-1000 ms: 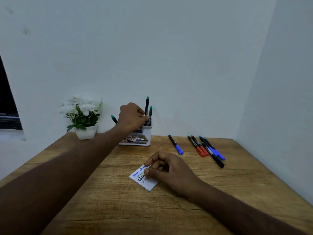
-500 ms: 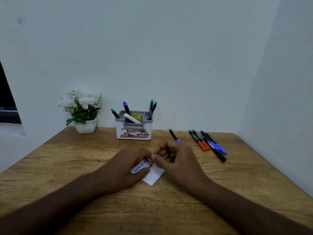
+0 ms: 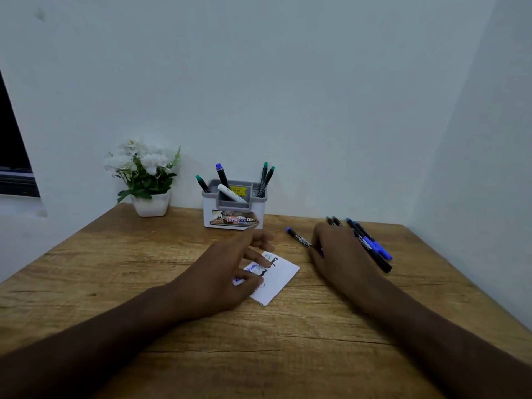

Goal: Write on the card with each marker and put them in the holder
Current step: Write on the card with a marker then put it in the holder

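Note:
A small white card (image 3: 280, 279) with blue and black writing lies on the wooden table (image 3: 144, 269). My left hand (image 3: 227, 275) rests on the card's left part with its fingers spread and relaxed. My right hand (image 3: 341, 251) lies palm down to the right of the card. Its thumb side touches the near end of a blue-capped marker (image 3: 298, 238) lying on the table; no grip on it shows. More loose markers (image 3: 374, 249), blue and black, lie partly under and beside that hand. The white and grey holder (image 3: 233, 216) stands behind with several markers (image 3: 266, 177) upright in it.
A white pot of white flowers (image 3: 148, 182) stands at the back left by the wall. Walls close off the table at the back and on the right. A dark window edge (image 3: 11, 156) shows at far left.
My left hand came back from the holder, leaving a marker there, and now rests on the card. My right hand left the card and moved right onto the loose markers.

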A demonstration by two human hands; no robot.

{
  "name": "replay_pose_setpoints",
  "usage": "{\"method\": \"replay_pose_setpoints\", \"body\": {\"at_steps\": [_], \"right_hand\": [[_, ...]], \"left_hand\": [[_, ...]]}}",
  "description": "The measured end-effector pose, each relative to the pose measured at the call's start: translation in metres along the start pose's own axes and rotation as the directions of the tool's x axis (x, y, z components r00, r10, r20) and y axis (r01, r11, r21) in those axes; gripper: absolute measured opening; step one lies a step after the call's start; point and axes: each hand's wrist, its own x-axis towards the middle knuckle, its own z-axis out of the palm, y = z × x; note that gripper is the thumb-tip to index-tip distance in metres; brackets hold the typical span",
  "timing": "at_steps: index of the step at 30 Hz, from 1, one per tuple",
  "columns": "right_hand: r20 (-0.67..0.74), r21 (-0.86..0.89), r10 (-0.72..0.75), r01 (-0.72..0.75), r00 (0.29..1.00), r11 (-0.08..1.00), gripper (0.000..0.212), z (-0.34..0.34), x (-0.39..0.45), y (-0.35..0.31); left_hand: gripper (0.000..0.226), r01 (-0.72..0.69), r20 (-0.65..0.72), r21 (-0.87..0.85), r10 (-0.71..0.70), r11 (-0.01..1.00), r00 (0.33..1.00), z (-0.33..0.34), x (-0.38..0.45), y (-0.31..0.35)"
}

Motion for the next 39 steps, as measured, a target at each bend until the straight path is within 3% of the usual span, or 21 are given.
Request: {"method": "replay_pose_setpoints", "body": {"at_steps": [5, 7, 8, 10, 12, 17, 23, 26, 28, 39], "right_hand": [[0.029, -0.024, 0.041, -0.040, 0.999, 0.999, 0.038, 0.002, -0.004, -0.006], [-0.023, 0.205, 0.040, -0.034, 0.999, 0.978, 0.038, -0.004, -0.008, -0.012], [-0.036, 0.390, 0.067, -0.048, 0.997, 0.920, 0.035, -0.007, -0.012, -0.017], [0.018, 0.730, 0.119, -0.094, 0.993, 0.677, 0.031, -0.012, -0.021, -0.029], [0.056, 0.865, 0.086, -0.091, 0.995, 0.494, 0.023, -0.012, -0.029, -0.041], [0.060, 0.916, 0.020, -0.063, 0.998, 0.395, 0.009, -0.003, -0.045, -0.049], [0.115, 0.943, 0.019, -0.116, 0.993, 0.312, 0.020, -0.008, -0.048, -0.058], [0.219, 0.968, -0.024, -0.215, 0.975, 0.127, 0.023, -0.007, -0.049, -0.062], [0.290, 0.957, -0.036, -0.290, 0.956, 0.007, 0.025, -0.007, -0.050, -0.066], [0.329, 0.944, -0.052, -0.326, 0.943, 0.060, 0.032, -0.008, -0.049, -0.065]], "left_hand": [[0.061, 0.047, 0.022, -0.029, -0.046, 0.998, 0.999, -0.001, 0.000, -0.002], [0.056, 0.052, 0.031, -0.025, -0.051, 0.998, 0.998, -0.002, 0.000, -0.003], [0.053, 0.051, 0.029, -0.031, -0.050, 0.998, 0.998, -0.002, -0.001, -0.004], [0.042, 0.039, 0.010, -0.040, -0.039, 0.998, 0.999, -0.003, -0.001, -0.003], [0.033, 0.015, 0.008, -0.023, -0.015, 1.000, 1.000, -0.004, -0.001, 0.001], [0.028, -0.127, 0.005, 0.087, 0.127, 0.988, 0.992, -0.002, -0.002, 0.003], [0.018, -0.158, 0.047, 0.184, 0.152, 0.970, 0.987, 0.003, 0.001, -0.002], [0.008, -0.159, 0.104, 0.215, 0.139, 0.964, 0.985, 0.005, -0.001, -0.003], [0.015, -0.153, 0.107, 0.207, 0.133, 0.966, 0.985, 0.004, -0.002, -0.004], [0.037, -0.136, 0.061, 0.171, 0.127, 0.976, 0.990, 0.005, -0.001, -0.003]]}}
